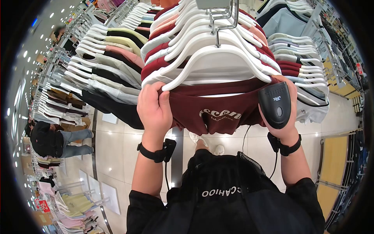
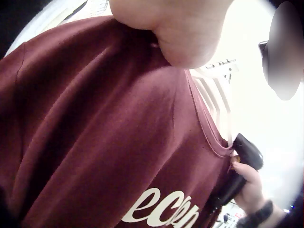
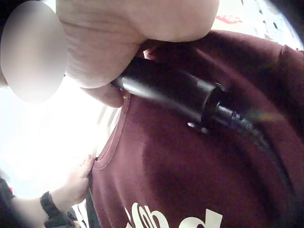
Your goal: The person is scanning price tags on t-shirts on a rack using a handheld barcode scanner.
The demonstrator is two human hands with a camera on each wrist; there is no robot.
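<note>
A maroon top [image 1: 189,107] with cream lettering hangs on a white hanger [image 1: 218,50] at the front of the rack. My left hand [image 1: 154,107] grips one shoulder of it, thumb over the front near the hanger's end. At the opposite shoulder my right hand [image 1: 287,132] holds a black barcode scanner [image 1: 272,111] while its fingers reach the fabric by the hanger tip. In the right wrist view the scanner's black handle [image 3: 166,90] lies across the top's front, its cable trailing down. The left wrist view shows the neckline [image 2: 204,123] stretched between both hands.
Behind the top, several white hangers [image 1: 187,35] with maroon, pink and pale garments fill the metal rail [image 1: 228,27]. More garments [image 1: 113,74] crowd the left, others [image 1: 300,70] the right. A person [image 1: 48,140] in dark clothing is at far left. A tiled floor [image 1: 117,156] lies below.
</note>
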